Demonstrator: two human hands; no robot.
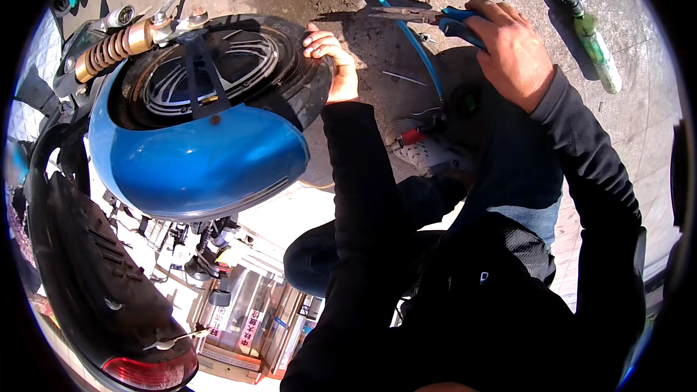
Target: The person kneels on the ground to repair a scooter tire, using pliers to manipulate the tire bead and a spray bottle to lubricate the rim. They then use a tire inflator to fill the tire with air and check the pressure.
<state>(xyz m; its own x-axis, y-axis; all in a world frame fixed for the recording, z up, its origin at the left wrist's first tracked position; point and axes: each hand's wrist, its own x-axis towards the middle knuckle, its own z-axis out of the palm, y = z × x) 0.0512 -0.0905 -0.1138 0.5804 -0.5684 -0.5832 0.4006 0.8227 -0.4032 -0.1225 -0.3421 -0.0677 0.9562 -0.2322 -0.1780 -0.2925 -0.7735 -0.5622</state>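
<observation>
My left hand (332, 62) is closed over the edge of a black tire (308, 91), its fingers curled onto the sidewall. The wheel (210, 76) has a dark hub with silver, spoke-like trim and sits under a glossy blue fender (210, 160). My right hand (512, 51) grips blue-handled pliers (410, 16), well off to the right of the tire. Their long metal jaws point left, toward the wheel, and cross over a blue strip or tube (414, 43) in this view. Whether the jaws touch it I cannot tell.
A gold coil-spring shock absorber (116, 51) stands at the wheel's far left. Black bodywork with a red tail light (149, 372) fills the lower left. A red-handled tool (417, 134) is by my shoe (428, 156). A green-and-clear bottle (597, 51) lies on the ground at right.
</observation>
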